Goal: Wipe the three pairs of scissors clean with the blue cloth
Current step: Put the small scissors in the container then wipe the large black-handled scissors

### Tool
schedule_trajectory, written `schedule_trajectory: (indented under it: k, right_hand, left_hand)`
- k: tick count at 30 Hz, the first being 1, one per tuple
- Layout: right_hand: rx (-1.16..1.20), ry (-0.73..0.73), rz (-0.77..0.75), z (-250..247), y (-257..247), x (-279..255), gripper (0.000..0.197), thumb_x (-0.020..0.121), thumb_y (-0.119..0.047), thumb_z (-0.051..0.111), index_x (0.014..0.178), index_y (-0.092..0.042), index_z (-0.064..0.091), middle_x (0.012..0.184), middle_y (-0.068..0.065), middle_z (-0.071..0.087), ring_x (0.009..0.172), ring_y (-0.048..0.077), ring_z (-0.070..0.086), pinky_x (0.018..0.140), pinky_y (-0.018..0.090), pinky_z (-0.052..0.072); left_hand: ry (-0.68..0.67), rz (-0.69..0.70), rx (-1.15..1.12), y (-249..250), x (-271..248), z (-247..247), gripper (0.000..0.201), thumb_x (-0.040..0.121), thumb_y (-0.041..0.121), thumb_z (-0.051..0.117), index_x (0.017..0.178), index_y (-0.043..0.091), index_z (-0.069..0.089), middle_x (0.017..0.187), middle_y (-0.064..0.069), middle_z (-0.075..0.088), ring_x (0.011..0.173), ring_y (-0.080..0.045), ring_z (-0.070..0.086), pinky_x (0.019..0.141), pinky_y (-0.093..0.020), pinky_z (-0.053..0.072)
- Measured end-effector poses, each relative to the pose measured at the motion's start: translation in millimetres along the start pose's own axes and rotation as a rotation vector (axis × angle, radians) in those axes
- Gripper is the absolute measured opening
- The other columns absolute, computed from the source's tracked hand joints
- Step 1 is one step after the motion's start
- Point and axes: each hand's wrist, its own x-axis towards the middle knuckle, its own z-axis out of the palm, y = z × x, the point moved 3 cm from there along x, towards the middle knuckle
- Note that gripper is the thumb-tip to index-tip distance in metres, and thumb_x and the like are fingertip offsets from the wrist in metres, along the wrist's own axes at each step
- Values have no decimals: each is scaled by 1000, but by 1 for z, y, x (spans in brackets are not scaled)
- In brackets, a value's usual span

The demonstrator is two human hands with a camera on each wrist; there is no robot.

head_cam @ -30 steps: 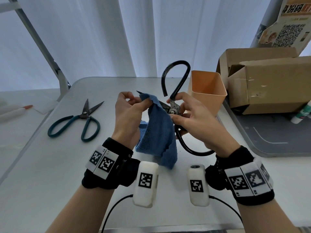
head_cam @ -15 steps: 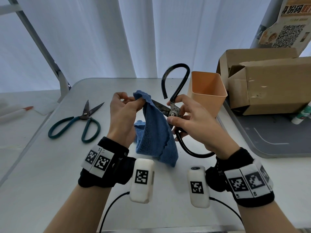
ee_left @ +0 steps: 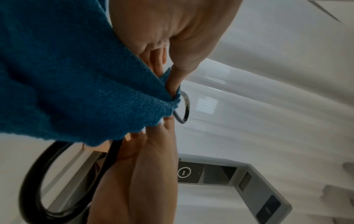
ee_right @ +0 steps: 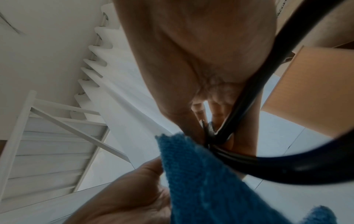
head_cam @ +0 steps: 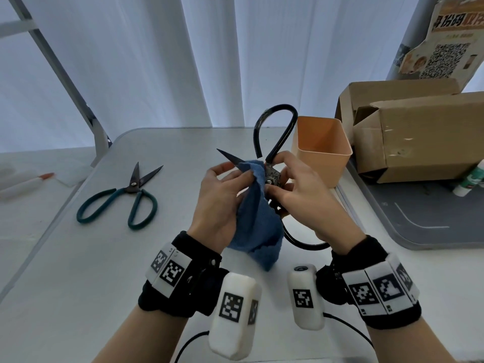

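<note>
A: Starting far left, what lay on the worktop [head_cam: 78,271]?

B: Green scissors [head_cam: 123,200] lay flat there, blades parted and pointing away, well apart from both hands.

A: And moving toward the middle?

B: The left hand [head_cam: 218,203] was raised over the worktop, its fingers [head_cam: 242,176] and thumb curled and pinching the cloth [head_cam: 258,224] round a blade. The dark blade tip poked out up and to the left of the fold. The rest of the cloth hung down between the wrists.

A: What did the left wrist camera give us?

B: Cloth [ee_left: 76,75] filling the left of the picture, the thumb pressed into its bunched edge, and a black loop curving below.

A: Then the right side?

B: The right hand [head_cam: 306,200] gripped the black scissors [head_cam: 273,176] at the pivot, fingers curled round it. One loop stood up past the hand, the other curved under the wrist. The scissors were off the worktop, held only by the two hands.

A: Beyond that?

B: An orange cup [head_cam: 322,150] stood just behind the right hand, with a cardboard box [head_cam: 419,134] to its right on a grey tray [head_cam: 432,231].
</note>
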Motion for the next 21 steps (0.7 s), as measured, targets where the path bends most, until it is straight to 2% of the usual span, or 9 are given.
schedule_trajectory:
  k: [3,6,9,11,14,18,21]
  right_hand:
    - [-12,-3,-17,2,1,0,25,94,-8,66,108,-22,51,86,14,57,70,30,70,58,48,62]
    - [-48,-7,-57,2,-1,0,23,94,-12,67,107,-23,50,85,14,58,81,37,67,66,56,58]
    - [-72,-6,-76,1,-3,1,24,94,-12,67,109,-21,50,77,7,52,74,34,63,66,56,57]
    - [-84,2,-84,2,-4,4,25,94,-11,66,108,-22,50,76,6,50,69,27,57,65,56,56]
    - [-82,10,-70,3,-2,8,26,93,-5,62,108,-22,49,77,7,51,69,23,56,64,57,56]
    - [-51,-23,-72,6,0,7,25,95,-12,66,109,-25,49,78,6,52,80,38,63,67,57,57]
    - [-58,-12,-68,5,-1,9,26,94,-11,66,107,-25,48,79,8,51,82,42,62,65,57,57]
  left_hand:
    - [23,-37,-8,-2,3,1,44,87,0,69,125,5,48,109,-18,71,70,-21,74,56,-30,57]
    - [70,-33,-31,7,11,-4,32,87,1,68,114,6,52,94,-13,68,64,-15,70,57,-29,56]
    - [100,14,-95,19,17,-10,41,86,2,69,123,4,51,84,-7,66,58,-11,67,52,-26,55]
    - [99,21,-61,16,15,-9,50,86,5,72,130,2,49,86,-8,68,60,-12,68,55,-26,56]
    - [66,-25,30,1,9,-3,47,85,7,73,126,2,50,86,-10,71,60,-13,71,53,-24,55]
    - [83,-7,-19,15,19,-12,35,86,1,70,111,9,48,93,-10,67,66,-15,69,57,-28,57]
    - [89,26,-40,20,22,-14,36,86,1,70,110,9,45,91,-10,65,63,-14,68,57,-26,56]
